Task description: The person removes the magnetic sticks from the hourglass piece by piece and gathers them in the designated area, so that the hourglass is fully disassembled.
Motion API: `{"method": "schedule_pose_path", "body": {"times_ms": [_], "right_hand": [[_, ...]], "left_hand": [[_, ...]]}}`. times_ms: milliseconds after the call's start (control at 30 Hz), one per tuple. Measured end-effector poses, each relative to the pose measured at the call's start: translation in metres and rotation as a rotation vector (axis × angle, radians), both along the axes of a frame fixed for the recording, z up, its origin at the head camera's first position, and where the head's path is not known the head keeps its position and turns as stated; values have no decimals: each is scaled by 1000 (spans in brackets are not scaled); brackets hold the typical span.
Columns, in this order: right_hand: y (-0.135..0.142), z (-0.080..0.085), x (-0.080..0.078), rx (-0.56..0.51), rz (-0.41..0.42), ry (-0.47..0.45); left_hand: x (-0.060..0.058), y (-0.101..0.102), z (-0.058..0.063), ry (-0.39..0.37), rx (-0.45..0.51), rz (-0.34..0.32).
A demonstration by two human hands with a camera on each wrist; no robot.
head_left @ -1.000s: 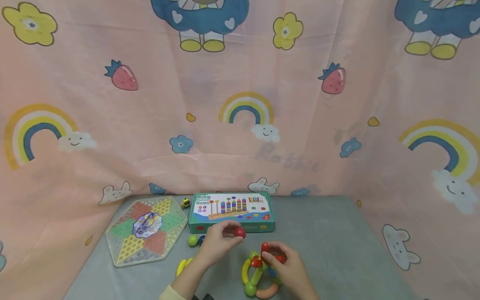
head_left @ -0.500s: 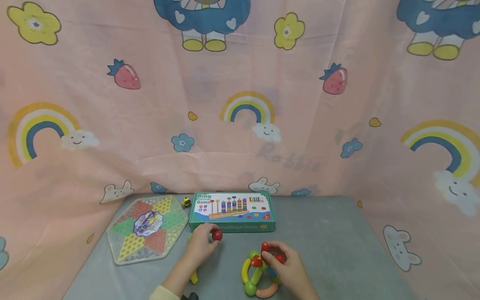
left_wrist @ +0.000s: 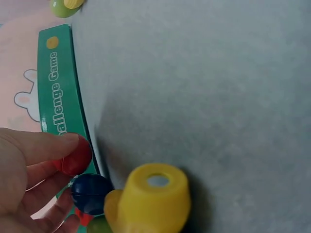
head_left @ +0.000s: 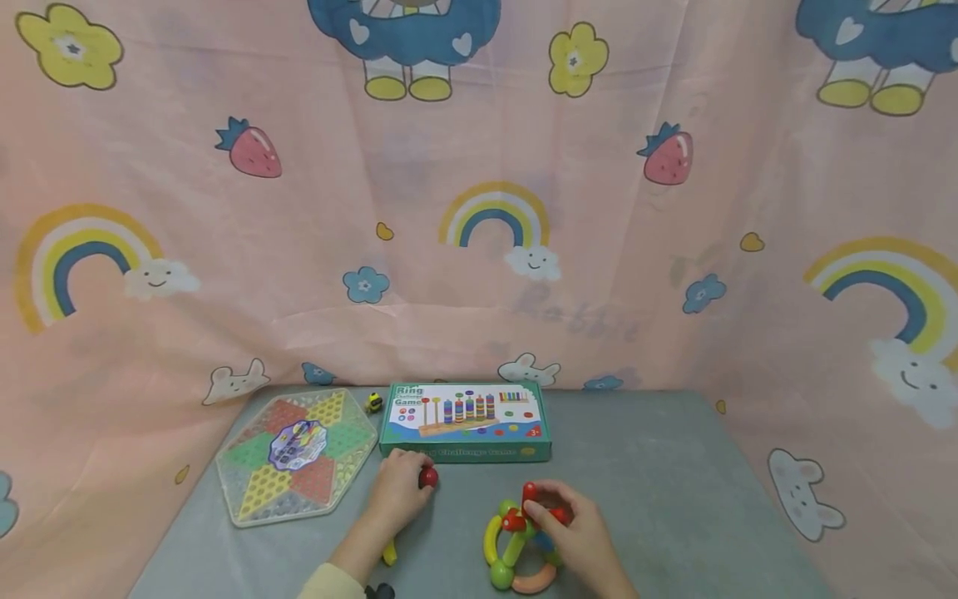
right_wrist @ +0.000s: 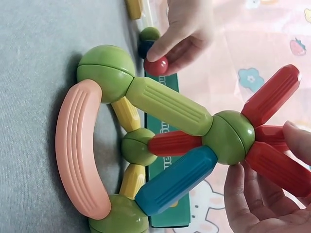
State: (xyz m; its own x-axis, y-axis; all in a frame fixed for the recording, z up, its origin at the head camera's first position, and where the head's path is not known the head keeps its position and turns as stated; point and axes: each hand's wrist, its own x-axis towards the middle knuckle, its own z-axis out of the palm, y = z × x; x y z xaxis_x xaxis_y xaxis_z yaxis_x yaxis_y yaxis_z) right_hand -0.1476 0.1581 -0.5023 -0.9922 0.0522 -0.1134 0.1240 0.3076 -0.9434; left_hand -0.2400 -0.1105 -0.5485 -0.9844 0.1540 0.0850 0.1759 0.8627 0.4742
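My left hand [head_left: 399, 491] pinches a red ball [left_wrist: 77, 158] between thumb and fingers, low over the table. Just beside it in the left wrist view are a dark blue ball [left_wrist: 91, 194] and a yellow rod [left_wrist: 155, 199], seen end-on. My right hand [head_left: 584, 532] holds the top of a ball-and-stick building-toy frame [head_left: 515, 549]. Its upper green ball [right_wrist: 228, 137] bears several red sticks [right_wrist: 272, 94], gripped by thumb and fingers. Below, a lime stick [right_wrist: 170, 106], a blue stick [right_wrist: 176, 179] and a curved salmon stick [right_wrist: 80, 150] link further green balls.
Behind the hands lies a green Ring Challenge Game box [head_left: 466, 423]. A hexagonal checkers board [head_left: 247, 512] is at the left, with a small yellow-and-black toy [head_left: 374, 403] near it. A yellow piece [head_left: 389, 553] and a black object [head_left: 385, 591] lie by the left forearm.
My left hand has carried the red ball left, away from the stick frame, and slightly down toward the table. The right hand stays on the frame.
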Motion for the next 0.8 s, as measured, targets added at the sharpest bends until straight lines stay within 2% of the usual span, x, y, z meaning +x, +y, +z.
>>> {"method": "schedule_pose_path", "body": {"times_ms": [200, 433, 567, 667, 800], "right_hand": [[1, -2, -1, -50, 10, 5], [3, -1, 1, -59, 2, -23], [5, -2, 3, -53, -24, -29], [6, -3, 6, -32, -37, -29], [8, -3, 8, -24, -11, -34]], "left_hand": [[0, 0, -3, 13, -46, -9], [3, 4, -2, 68, -69, -50], [15, 14, 7, 42, -22, -121], [28, 25, 13, -2, 38, -208], [45, 38, 13, -69, 117, -299]]}}
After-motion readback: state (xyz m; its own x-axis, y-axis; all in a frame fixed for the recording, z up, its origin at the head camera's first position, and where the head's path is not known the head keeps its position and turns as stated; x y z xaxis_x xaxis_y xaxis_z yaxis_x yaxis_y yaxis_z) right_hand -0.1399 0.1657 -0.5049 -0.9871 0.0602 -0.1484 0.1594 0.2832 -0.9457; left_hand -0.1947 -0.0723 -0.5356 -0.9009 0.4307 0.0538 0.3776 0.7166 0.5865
